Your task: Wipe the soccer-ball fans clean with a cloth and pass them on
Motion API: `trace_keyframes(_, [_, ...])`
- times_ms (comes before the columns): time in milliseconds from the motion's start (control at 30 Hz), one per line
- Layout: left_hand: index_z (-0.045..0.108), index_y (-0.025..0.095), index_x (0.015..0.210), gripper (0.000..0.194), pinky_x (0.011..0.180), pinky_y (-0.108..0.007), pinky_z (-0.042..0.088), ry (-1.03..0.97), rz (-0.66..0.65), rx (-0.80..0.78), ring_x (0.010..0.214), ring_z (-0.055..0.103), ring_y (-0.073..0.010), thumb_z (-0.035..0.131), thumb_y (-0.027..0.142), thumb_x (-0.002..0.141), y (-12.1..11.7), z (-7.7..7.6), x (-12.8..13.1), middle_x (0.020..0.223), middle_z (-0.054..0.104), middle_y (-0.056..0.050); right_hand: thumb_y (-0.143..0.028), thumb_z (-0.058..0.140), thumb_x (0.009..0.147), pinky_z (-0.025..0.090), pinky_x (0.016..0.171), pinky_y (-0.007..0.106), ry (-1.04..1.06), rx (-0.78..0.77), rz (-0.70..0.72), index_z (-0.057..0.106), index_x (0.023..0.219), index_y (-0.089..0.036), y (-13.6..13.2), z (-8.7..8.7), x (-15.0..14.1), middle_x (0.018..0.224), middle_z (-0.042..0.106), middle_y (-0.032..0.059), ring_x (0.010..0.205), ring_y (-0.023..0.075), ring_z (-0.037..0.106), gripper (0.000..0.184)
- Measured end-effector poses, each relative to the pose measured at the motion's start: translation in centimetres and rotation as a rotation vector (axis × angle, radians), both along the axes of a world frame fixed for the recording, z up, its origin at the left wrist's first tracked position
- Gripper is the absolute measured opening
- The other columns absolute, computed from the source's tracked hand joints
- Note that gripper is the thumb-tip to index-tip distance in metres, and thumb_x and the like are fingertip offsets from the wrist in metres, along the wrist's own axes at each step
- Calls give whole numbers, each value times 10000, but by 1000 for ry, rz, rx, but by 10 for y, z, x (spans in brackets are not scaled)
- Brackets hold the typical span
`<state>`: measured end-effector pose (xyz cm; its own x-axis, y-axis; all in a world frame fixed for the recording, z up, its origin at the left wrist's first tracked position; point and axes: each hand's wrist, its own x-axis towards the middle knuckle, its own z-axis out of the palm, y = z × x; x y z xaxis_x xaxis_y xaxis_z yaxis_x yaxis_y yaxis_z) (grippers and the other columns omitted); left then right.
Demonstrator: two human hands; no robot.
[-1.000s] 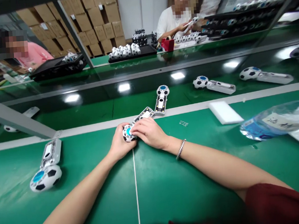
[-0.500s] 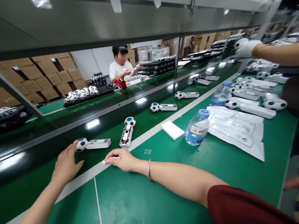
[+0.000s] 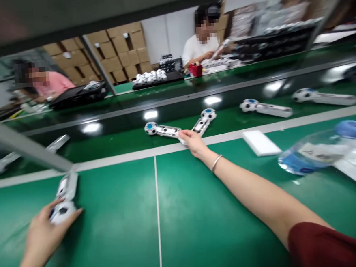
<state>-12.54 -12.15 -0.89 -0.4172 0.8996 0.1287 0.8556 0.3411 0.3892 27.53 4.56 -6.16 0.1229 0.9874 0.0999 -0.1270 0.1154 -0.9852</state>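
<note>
My left hand (image 3: 44, 232) closes around the ball end of a white football-headed device (image 3: 64, 198) lying on the green bench (image 3: 177, 215) at the near left. My right hand (image 3: 193, 142) reaches forward to the white strip at the belt's edge, its fingertips on a small white piece beside the handle end of another football device (image 3: 162, 129) on the conveyor belt (image 3: 111, 138). A third such device (image 3: 204, 121) lies angled just right of that hand.
More football devices (image 3: 266, 108) ride the belt to the right. A white block (image 3: 260, 142) and a tipped water bottle (image 3: 319, 150) lie on the bench at right. A grey frame strut (image 3: 20, 148) crosses at left. Other people work behind the belt.
My left hand left the belt and came back to the device on the near left bench. My right hand moved forward to the devices at the belt's edge. The view swung left.
</note>
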Motion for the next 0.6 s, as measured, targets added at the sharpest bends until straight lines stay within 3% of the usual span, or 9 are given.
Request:
trace_keyframes(67, [494, 204, 1070, 600, 622, -401, 510, -82, 64, -18, 780, 599, -282, 603, 528, 575, -11, -3, 16, 874, 616, -44, -459, 652, 619, 408, 655, 263, -22, 29, 43, 618, 774, -139, -9, 5, -5, 693, 606, 0, 637, 107, 510, 358])
trace_keyframes(100, [475, 175, 1115, 643, 683, -387, 507, -113, 12, 2, 832, 595, -272, 625, 492, 576, -13, -4, 27, 946, 606, -69, -444, 659, 627, 407, 677, 266, -38, 50, 66, 623, 775, -140, -15, 8, -8, 709, 609, 1, 655, 108, 513, 340])
trace_keyframes(267, [412, 192, 1193, 596, 935, -352, 409, -222, -471, 30, 1071, 517, -218, 611, 243, 634, 1, -13, 102, 1201, 497, -81, -345, 659, 695, 426, 761, 294, -234, 191, 234, 655, 785, -150, -55, 30, -26, 800, 650, 24, 765, 141, 568, 214])
trace_keyframes(400, [402, 206, 1206, 619, 937, -356, 406, -363, -766, -86, 1107, 491, -227, 624, 185, 628, 19, -14, 145, 1221, 480, -87, -280, 588, 780, 455, 776, 295, -438, 370, 322, 649, 823, -168, -80, 41, -37, 832, 656, 28, 796, 144, 595, 135])
trace_keyframes(500, [418, 200, 1159, 605, 825, -352, 461, -535, -762, -155, 968, 555, -222, 688, 293, 625, 28, -17, 161, 1130, 531, -82, -245, 580, 796, 465, 780, 278, -500, 446, 354, 641, 845, -173, -88, 46, -38, 858, 656, 26, 815, 133, 599, 106])
trace_keyframes(600, [415, 184, 1122, 605, 761, -326, 470, -620, -689, -112, 880, 573, -199, 708, 306, 607, 31, -22, 168, 1062, 552, -70, -216, 563, 815, 468, 753, 268, -592, 523, 426, 642, 837, -168, -94, 46, -38, 830, 651, 29, 780, 124, 590, 96])
